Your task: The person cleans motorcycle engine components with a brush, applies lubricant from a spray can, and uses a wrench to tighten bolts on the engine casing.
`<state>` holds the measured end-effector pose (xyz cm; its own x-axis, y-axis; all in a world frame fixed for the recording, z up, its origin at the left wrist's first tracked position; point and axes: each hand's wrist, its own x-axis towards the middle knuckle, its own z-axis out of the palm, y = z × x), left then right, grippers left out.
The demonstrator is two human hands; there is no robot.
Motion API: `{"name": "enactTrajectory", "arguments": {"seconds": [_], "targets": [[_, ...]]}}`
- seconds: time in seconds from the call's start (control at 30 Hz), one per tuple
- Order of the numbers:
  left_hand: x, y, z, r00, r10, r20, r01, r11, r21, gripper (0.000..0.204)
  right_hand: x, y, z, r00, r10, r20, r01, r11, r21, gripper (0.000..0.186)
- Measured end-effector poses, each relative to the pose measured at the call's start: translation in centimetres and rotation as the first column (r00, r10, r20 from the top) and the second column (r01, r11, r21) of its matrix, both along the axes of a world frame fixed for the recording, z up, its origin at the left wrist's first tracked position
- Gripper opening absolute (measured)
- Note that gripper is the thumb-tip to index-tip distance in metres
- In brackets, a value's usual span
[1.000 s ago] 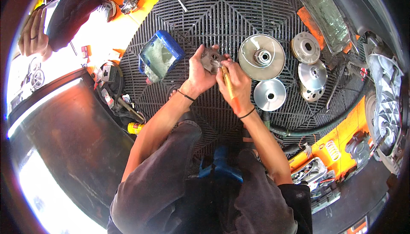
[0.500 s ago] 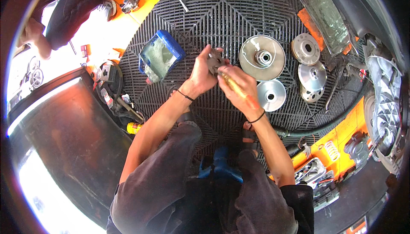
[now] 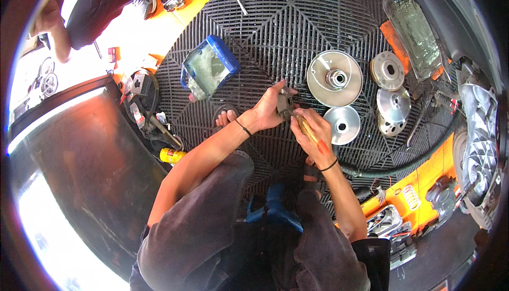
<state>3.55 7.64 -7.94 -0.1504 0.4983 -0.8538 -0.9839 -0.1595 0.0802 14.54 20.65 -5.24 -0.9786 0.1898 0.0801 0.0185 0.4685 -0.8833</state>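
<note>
Dark metal part [image 3: 285, 104] just above frame centre.
Your left hand [image 3: 266, 111] clasps it; close beside, your right hand [image 3: 317, 131] grips a yellow-handled tool [image 3: 306, 127]. Firm left support should steady the work.

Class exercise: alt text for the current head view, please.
A person's left hand holds a grey metal part; the right hand grips a yellow-handled tool. On black grated matting, metal discs lie at right, an open blue container at left.

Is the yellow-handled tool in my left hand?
No, the right hand grips the yellow-handled tool; the left hand holds a dark metal part.
</note>
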Motion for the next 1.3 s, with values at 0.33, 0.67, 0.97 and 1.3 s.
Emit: {"name": "enactTrajectory", "arguments": {"seconds": [0.33,0.67,0.97,1.3], "targets": [[-0.6,-0.2,0.1,0.999,-0.021,-0.024,0.021,0.999,0.038,0.048,-1.1,-0.1,0.2,0.999,-0.031,-0.044,0.030,0.999,-0.024,0.015],[-2.5,0.5,0.8,0.991,-0.071,-0.115,0.072,0.997,0.012,0.047,-2.2,-0.7,0.2,0.994,0.046,-0.095,-0.034,0.993,0.116,0.024],[-3.3,0.8,1.4,0.988,-0.041,-0.146,0.067,0.982,0.178,0.053,-3.6,-0.6,0.3,0.995,-0.061,-0.083,0.064,0.997,0.041,0.020],[-3.3,1.2,2.5,0.970,0.244,0.001,-0.231,0.915,0.330,0.066,-4.2,-2.9,1.1,0.947,-0.301,-0.116,0.301,0.953,-0.016,0.019]]}}
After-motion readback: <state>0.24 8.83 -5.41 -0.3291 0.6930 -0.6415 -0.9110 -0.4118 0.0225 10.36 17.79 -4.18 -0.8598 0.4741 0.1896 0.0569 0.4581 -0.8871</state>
